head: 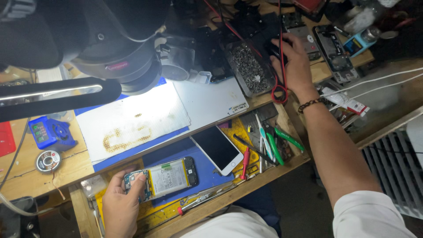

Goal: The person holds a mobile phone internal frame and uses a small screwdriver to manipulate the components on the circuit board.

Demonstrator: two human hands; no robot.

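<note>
The left hand (120,205) grips the opened phone (161,178) by its end, flat in the pull-out drawer (246,185). The right hand (293,59) rests, fingers curled, on red and black leads (281,75) beside the screw tray (247,68); whether it pinches them is unclear. Keeping the phone pressed flat seems wise.

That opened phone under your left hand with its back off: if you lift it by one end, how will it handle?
The opened phone looks thin and flat, so probably light and fairly stiff. Its battery and circuit board lie bare, so likely fragile to squeezing. The left hand grips only one end; it may slide on the smooth blue mat.
</note>
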